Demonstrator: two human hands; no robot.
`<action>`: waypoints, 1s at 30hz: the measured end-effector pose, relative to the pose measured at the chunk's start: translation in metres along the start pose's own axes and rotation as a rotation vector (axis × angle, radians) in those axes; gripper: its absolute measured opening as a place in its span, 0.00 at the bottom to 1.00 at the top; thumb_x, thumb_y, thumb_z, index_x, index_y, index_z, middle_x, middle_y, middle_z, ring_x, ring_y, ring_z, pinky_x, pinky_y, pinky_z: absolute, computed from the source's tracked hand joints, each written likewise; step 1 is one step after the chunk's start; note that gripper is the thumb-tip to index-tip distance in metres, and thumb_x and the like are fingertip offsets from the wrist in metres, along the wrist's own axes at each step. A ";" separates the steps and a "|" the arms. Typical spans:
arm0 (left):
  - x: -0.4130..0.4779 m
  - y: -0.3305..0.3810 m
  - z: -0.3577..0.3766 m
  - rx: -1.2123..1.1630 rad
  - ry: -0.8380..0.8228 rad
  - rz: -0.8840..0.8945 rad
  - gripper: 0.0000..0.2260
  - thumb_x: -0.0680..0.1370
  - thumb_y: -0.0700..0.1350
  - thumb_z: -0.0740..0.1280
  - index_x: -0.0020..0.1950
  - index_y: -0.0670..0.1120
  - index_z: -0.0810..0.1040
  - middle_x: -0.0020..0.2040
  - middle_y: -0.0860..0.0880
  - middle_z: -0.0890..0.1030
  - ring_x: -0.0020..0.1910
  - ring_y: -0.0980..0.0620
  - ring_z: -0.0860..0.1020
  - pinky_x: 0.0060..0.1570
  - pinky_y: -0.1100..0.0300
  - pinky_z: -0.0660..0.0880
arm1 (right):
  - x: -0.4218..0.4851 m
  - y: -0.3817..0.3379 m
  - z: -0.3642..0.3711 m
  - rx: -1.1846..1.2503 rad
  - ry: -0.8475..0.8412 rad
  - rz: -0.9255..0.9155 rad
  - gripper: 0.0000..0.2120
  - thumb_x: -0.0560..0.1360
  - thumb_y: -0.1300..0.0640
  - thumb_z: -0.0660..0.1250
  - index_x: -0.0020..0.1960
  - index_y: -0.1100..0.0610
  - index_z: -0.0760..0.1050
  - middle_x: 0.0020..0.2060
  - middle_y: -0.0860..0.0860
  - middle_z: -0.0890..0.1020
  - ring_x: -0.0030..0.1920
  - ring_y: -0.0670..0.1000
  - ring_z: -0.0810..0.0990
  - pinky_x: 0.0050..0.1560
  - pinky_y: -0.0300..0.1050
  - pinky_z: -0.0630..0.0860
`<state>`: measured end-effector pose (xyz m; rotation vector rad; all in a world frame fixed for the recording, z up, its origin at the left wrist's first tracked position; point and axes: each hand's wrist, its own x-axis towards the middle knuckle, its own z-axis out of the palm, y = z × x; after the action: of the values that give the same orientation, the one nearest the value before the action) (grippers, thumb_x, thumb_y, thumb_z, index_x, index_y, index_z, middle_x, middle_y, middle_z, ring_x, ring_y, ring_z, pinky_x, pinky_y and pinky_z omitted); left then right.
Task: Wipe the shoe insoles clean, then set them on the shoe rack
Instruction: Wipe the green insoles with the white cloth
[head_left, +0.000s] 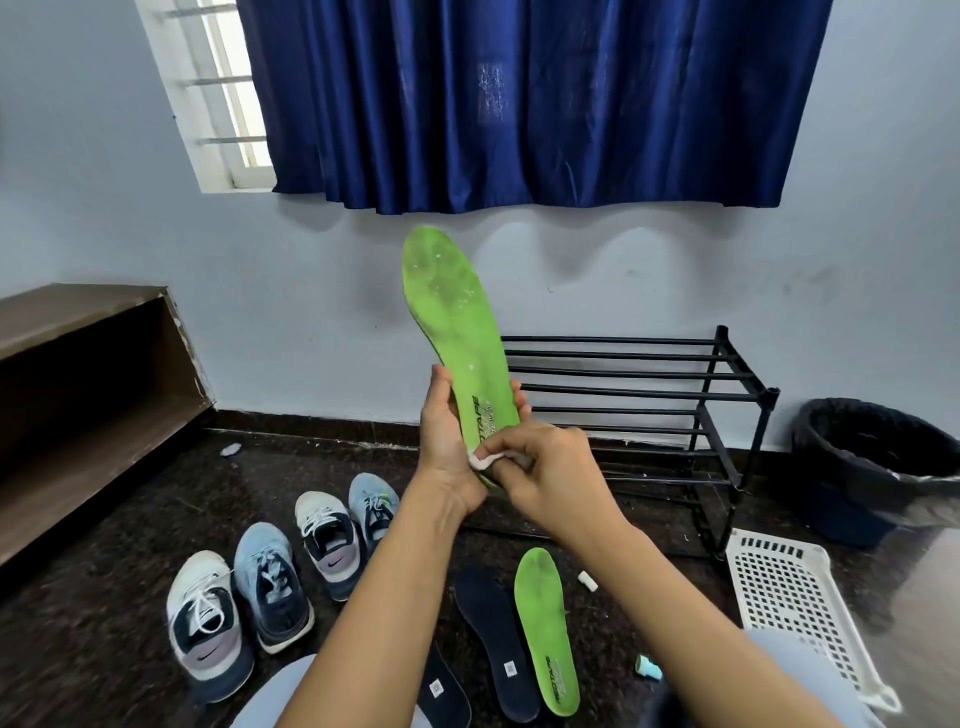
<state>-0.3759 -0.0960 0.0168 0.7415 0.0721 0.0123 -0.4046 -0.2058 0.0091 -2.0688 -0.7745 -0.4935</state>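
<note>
My left hand (445, 441) grips the heel end of a dirty green insole (451, 306), which stands upright in front of me with its toe pointing up. My right hand (550, 473) pinches a small white wipe (485, 460) against the insole's heel. On the dark floor below lie a second green insole (545, 629) and two dark insoles (496, 639), (441, 691). The black shoe rack (649, 395) stands against the wall behind my hands, with nothing on its bars.
Several sneakers (270, 587) sit in a row on the floor at left. A white perforated basket (795, 608) lies at right, a black bin (878, 452) beyond it. A brown wooden shelf (88, 384) is at far left. Small white (588, 581) and teal (649, 667) items lie by the insoles.
</note>
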 end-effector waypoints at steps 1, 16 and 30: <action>0.000 0.002 -0.001 -0.010 -0.011 0.017 0.33 0.79 0.66 0.51 0.51 0.37 0.79 0.42 0.40 0.79 0.39 0.45 0.79 0.48 0.53 0.76 | -0.001 0.000 -0.002 0.001 -0.031 0.019 0.09 0.67 0.64 0.68 0.42 0.53 0.84 0.32 0.40 0.82 0.38 0.38 0.77 0.39 0.23 0.66; -0.011 -0.020 -0.001 0.169 -0.069 -0.012 0.40 0.66 0.76 0.53 0.49 0.40 0.77 0.41 0.44 0.79 0.38 0.48 0.80 0.40 0.57 0.78 | 0.003 0.008 -0.007 -0.439 0.079 0.062 0.12 0.64 0.64 0.71 0.39 0.47 0.83 0.35 0.46 0.83 0.40 0.53 0.75 0.39 0.41 0.70; -0.019 -0.028 -0.001 0.214 -0.106 -0.016 0.34 0.75 0.71 0.48 0.53 0.46 0.81 0.46 0.45 0.84 0.46 0.49 0.83 0.48 0.55 0.78 | 0.018 0.013 -0.004 -0.273 0.283 0.166 0.10 0.68 0.61 0.69 0.41 0.47 0.83 0.37 0.46 0.84 0.43 0.55 0.76 0.46 0.49 0.72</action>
<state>-0.3949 -0.1168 -0.0023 0.9536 -0.0227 -0.0510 -0.3831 -0.2084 0.0143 -2.2237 -0.3811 -0.8132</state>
